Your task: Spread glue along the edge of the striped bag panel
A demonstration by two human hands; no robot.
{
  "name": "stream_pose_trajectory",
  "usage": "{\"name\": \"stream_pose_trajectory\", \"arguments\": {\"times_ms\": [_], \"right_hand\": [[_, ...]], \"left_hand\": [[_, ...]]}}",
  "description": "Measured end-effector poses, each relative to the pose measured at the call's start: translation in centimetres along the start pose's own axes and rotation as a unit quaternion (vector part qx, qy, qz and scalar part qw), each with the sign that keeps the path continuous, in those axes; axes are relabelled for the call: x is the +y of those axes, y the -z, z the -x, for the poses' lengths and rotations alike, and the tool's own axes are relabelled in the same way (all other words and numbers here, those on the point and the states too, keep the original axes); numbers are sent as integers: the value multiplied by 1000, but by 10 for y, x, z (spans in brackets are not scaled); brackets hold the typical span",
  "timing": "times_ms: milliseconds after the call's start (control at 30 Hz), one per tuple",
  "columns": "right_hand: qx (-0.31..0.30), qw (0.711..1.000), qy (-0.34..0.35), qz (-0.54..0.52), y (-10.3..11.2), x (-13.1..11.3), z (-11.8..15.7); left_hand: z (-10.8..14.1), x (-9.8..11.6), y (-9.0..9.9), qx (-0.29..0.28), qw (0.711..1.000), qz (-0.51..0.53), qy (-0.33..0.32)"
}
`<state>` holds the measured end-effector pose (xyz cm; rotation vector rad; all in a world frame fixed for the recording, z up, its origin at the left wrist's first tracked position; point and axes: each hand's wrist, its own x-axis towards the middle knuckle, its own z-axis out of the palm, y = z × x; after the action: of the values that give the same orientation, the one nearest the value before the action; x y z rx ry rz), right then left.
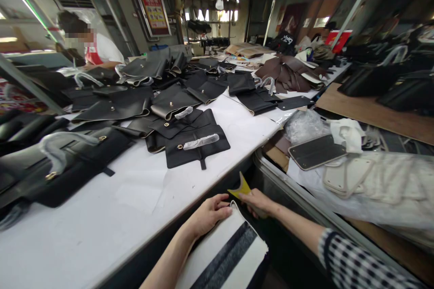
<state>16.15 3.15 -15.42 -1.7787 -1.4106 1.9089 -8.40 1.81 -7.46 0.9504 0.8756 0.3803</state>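
A white panel (pixel 212 253) with a broad black stripe along it lies tilted at the bottom centre, close to my body. My left hand (pixel 217 210) holds its far corner, fingers curled at the edge. In my right hand (pixel 259 203) is a flat yellow tool with a notched, concave end (pixel 241 186), pointing up and away beside that same corner. The lower part of the tool is hidden in my fingers. Beyond my hands, a black bag piece (pixel 196 149) with a gold clasp and a plastic-wrapped handle lies on the white table (pixel 162 216).
Several black bag pieces (pixel 111 104) cover the table's left and back, with brown pieces (pixel 288 72) farther off. To the right, a bin (pixel 271 167) holds pale panels (pixel 373 171) and a dark panel (pixel 317 151). A co-worker (pixel 101 49) is at the far left.
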Motion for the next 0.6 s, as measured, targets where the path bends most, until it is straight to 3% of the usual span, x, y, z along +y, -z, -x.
{"name": "stream_pose_trajectory", "arguments": {"times_ms": [100,167,233,300,400,500,600], "right_hand": [[-184,983,-15,10,44,-16,29],[-288,955,-41,56,57,-31,41],[-320,940,-32,110,58,-46,42],[-267,949,33,166,52,-60,35],[-115,944,153,269,44,-79,21],[19,886,244,393,37,-101,18],[76,805,329,488,28,-121,22]], "left_hand": [[-1,-1,0,29,999,-18,10],[-2,-1,0,40,999,-24,12],[-2,-1,-2,51,998,-17,12],[-2,0,-4,58,998,-7,14],[-2,1,-6,55,998,7,13],[-1,0,-5,66,998,4,20],[-1,1,-5,82,996,-12,14]]}}
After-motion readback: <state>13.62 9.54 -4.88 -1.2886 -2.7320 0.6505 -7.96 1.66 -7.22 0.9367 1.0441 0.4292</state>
